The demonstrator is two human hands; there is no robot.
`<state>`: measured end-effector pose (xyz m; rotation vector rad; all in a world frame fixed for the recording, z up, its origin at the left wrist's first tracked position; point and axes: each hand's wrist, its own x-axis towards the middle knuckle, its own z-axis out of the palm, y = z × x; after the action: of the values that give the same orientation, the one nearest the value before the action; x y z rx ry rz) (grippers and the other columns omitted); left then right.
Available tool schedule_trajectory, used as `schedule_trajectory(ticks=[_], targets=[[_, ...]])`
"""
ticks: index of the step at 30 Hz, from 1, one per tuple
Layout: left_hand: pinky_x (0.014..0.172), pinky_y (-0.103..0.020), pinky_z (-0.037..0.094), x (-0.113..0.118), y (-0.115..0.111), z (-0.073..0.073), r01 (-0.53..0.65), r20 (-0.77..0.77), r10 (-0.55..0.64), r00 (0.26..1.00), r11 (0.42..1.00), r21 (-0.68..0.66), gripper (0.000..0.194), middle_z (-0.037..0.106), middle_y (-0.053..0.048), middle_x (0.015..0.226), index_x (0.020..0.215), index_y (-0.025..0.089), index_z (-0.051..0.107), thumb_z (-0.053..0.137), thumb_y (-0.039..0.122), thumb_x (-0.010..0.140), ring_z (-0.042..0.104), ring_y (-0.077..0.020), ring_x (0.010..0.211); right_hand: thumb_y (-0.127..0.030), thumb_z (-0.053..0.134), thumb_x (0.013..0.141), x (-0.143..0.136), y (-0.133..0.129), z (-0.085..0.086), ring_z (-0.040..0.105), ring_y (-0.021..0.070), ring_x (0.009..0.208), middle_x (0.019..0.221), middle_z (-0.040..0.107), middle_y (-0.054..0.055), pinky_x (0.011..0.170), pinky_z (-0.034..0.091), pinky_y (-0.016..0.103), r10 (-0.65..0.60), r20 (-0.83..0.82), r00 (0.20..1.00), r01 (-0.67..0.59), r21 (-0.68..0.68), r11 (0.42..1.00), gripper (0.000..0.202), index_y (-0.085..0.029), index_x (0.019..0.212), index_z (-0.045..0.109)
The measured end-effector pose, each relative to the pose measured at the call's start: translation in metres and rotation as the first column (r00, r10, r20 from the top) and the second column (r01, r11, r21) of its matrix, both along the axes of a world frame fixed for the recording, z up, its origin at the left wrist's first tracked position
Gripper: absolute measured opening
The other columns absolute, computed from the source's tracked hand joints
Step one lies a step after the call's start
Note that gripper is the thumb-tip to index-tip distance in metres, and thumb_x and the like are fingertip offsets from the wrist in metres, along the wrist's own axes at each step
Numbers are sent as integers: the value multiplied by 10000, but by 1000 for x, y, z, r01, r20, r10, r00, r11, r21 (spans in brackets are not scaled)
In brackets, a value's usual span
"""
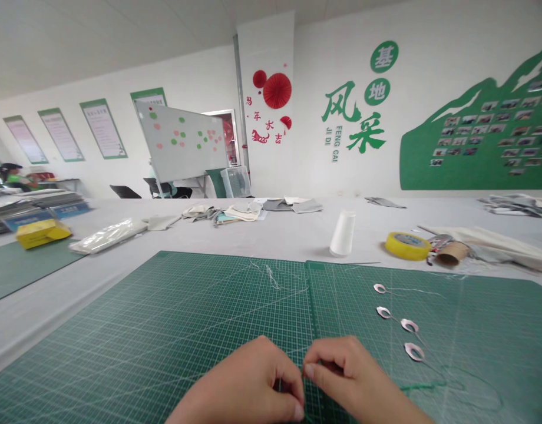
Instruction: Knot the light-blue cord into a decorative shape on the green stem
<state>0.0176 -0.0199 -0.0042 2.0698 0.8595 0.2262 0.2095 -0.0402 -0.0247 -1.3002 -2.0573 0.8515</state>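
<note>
Low over the green cutting mat (235,306), my left hand (253,383) and my right hand (350,377) are close together, fingertips pinched. A thin green thread (303,372) shows at the right fingertips and appears to run down toward the left ones; my fingers hide most of it. Beyond my right wrist lies a green cord (423,386) with a fine loop trailing to the right. Several small whitish oval rings with thin tails, one of them this ring (414,352), rest on the mat right of my hands. Loose white thread (271,277) lies farther up the mat.
Behind the mat stand a white thread cone (343,233), a yellow tape roll (407,245) and a cardboard tube (452,253). Fabric pieces (244,211) lie along the far table. At left are a yellow box (42,233) and a plastic-wrapped packet (109,235). A person (17,178) sits far left.
</note>
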Motion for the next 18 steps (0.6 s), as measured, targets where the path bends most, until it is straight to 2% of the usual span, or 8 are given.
schedule_trajectory(ticks=[5, 8, 11, 13, 18], targets=[[610, -214, 352, 2, 2, -1, -97, -45, 110, 993, 968, 230, 169, 638, 36, 614, 665, 198, 698, 558, 123, 722, 552, -106, 602, -146, 507, 829, 0, -5, 5, 525, 106, 526, 562, 592, -27, 499, 316, 218, -36, 135, 990, 9, 197, 980, 223, -178, 656, 644], [602, -228, 332, 2, 4, 0, -192, -41, 214, 976, 934, 301, 179, 640, 30, 624, 642, 195, 664, 531, 148, 752, 549, -119, 613, -153, 476, 849, -1, -10, 3, 589, 126, 582, 643, 653, -8, 545, 367, 235, -48, 128, 991, 4, 318, 948, 210, -193, 744, 654], [561, -234, 302, 3, 7, 0, -321, -7, 339, 941, 897, 302, 182, 614, 20, 613, 643, 189, 629, 510, 181, 781, 528, -128, 599, -172, 447, 871, -1, -11, 0, 609, 138, 583, 659, 669, 4, 545, 388, 246, -55, 99, 994, 10, 408, 913, 224, -200, 794, 656], [552, -235, 297, 4, 9, -1, -413, 52, 416, 908, 867, 280, 190, 591, 19, 610, 659, 186, 608, 496, 214, 811, 516, -130, 595, -182, 425, 891, -1, -10, -3, 614, 143, 587, 667, 671, 6, 549, 401, 248, -77, 95, 992, 30, 422, 906, 244, -207, 820, 656], [551, -232, 323, 7, 13, -1, -520, 181, 495, 850, 842, 141, 202, 550, 27, 590, 685, 177, 580, 489, 262, 844, 486, -125, 575, -196, 390, 926, -3, -11, -6, 639, 148, 636, 726, 691, 13, 591, 440, 243, -84, 88, 993, 41, 408, 912, 263, -217, 882, 649]])
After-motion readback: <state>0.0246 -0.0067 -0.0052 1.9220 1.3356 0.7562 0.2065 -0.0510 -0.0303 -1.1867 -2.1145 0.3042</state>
